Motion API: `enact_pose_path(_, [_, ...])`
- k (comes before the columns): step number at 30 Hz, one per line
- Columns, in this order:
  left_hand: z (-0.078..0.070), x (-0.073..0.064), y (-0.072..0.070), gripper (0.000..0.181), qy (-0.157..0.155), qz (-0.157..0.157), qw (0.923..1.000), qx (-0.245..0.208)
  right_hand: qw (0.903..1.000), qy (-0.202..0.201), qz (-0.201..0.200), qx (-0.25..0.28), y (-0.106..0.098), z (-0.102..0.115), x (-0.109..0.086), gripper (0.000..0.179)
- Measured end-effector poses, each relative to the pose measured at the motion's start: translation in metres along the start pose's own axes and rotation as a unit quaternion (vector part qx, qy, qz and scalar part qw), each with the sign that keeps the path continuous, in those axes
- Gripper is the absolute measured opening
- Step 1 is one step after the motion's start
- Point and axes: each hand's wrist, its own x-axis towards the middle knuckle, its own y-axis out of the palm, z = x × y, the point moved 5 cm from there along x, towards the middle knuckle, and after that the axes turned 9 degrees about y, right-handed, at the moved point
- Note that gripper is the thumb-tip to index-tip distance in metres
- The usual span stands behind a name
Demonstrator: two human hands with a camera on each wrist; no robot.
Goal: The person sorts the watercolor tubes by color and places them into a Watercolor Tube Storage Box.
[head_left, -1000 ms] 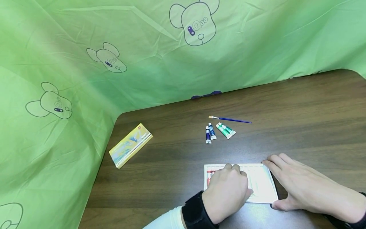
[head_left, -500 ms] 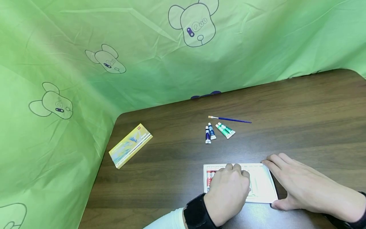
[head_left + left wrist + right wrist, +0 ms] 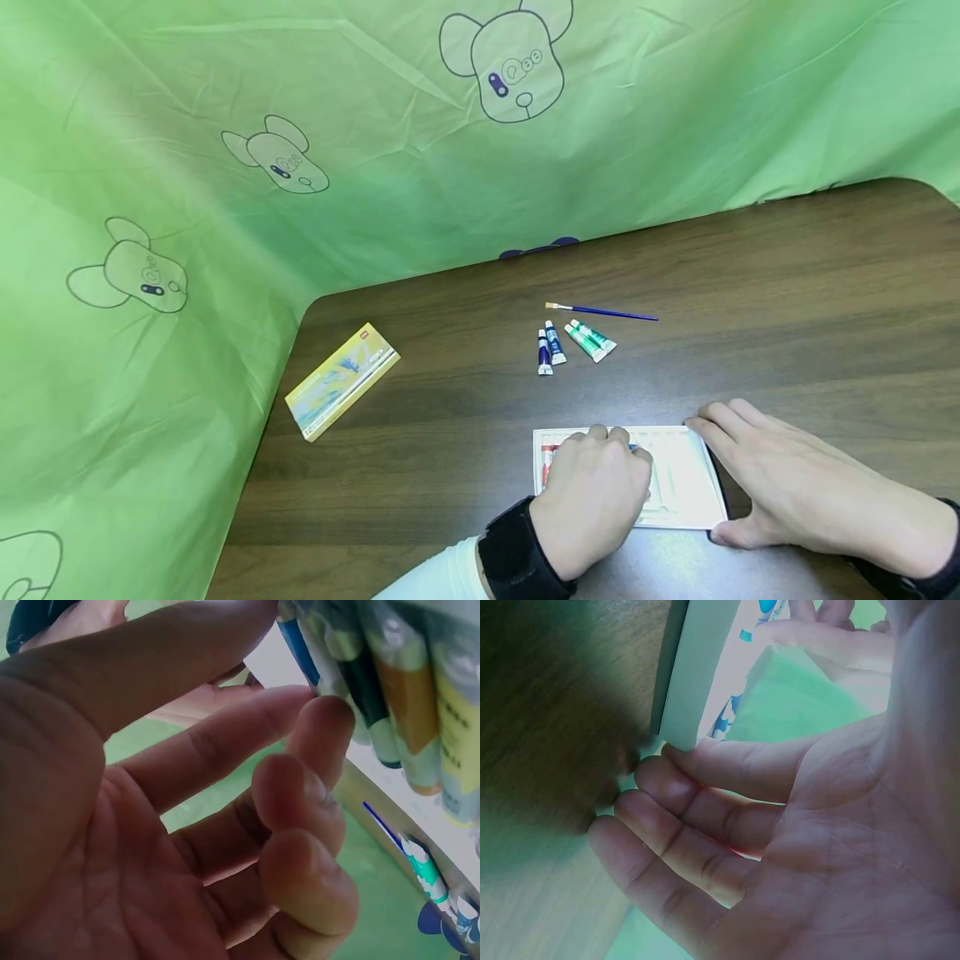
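Note:
A white plastic tray (image 3: 686, 479) lies near the front of the table, with red paint tubes (image 3: 547, 467) at its left end. Over its middle, my left hand (image 3: 596, 496) pinches a blue paint tube (image 3: 300, 649) between thumb and index finger; the other fingers curl loosely. Beside that tube, in the left wrist view, sit a dark green tube (image 3: 369, 701), an orange tube (image 3: 411, 712) and a yellow tube (image 3: 459, 727). My right hand (image 3: 780, 487) holds the tray's right end, index finger at the back corner and thumb at the front one.
Behind the tray lie two blue tubes (image 3: 544, 353) and two green tubes (image 3: 591, 342). A blue-handled paintbrush (image 3: 611, 313) rests farther back. Off to the left is a yellow cardboard box (image 3: 343, 382). A green cloth (image 3: 405, 192) borders the table at the back and left.
My left hand has shifted slightly over the tray, and a bit of blue now shows by its fingers. The right hand keeps its place at the tray's end.

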Motion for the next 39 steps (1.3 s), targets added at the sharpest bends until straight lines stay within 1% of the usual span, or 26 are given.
enact_pose_path(3, [0.001,0.0,0.001,0.017,0.002,0.007,1.0,-0.007,1.0,-0.002,-0.002,-0.001,0.001,0.0,0.0,0.099])
enact_pose_path(8, [0.002,0.0,0.002,0.018,-0.009,0.009,0.9997,-0.022,0.9998,-0.011,-0.014,-0.005,0.002,0.0,0.0,0.099])
enact_pose_path(12, [0.003,0.0,0.004,0.02,-0.014,0.009,0.9997,-0.019,0.9994,-0.019,-0.027,-0.007,0.003,-0.001,0.0,0.1])
enact_pose_path(18, [0.003,-0.001,0.005,0.02,-0.006,0.007,0.9998,-0.018,0.9993,-0.019,-0.032,-0.006,0.005,-0.001,-0.001,0.1])
enact_pose_path(25, [0.002,-0.001,0.005,0.022,-0.003,0.013,0.9999,-0.008,0.9989,-0.022,-0.041,-0.007,0.006,-0.002,-0.001,0.1])
enact_pose_path(29, [0.004,-0.001,0.001,0.022,0.001,0.003,0.9999,-0.01,0.9988,-0.023,-0.042,-0.007,0.005,-0.002,-0.002,0.101])
enact_pose_path(32, [0.013,-0.002,-0.003,0.022,-0.009,-0.025,0.9994,-0.024,0.9989,-0.024,-0.04,-0.008,0.005,-0.002,-0.001,0.101])
enact_pose_path(34, [0.024,-0.001,-0.004,0.02,-0.026,-0.047,0.9976,-0.043,0.999,-0.022,-0.037,-0.009,0.005,-0.001,-0.001,0.101])
enact_pose_path(36, [0.038,0.0,-0.002,0.018,-0.05,-0.065,0.994,-0.072,0.9995,-0.016,-0.027,-0.009,0.005,-0.001,-0.001,0.101])
enact_pose_path(39, [0.065,0.002,0.002,0.017,-0.105,-0.076,0.9832,-0.128,0.9999,-0.004,-0.01,-0.01,0.005,0.0,-0.001,0.101])
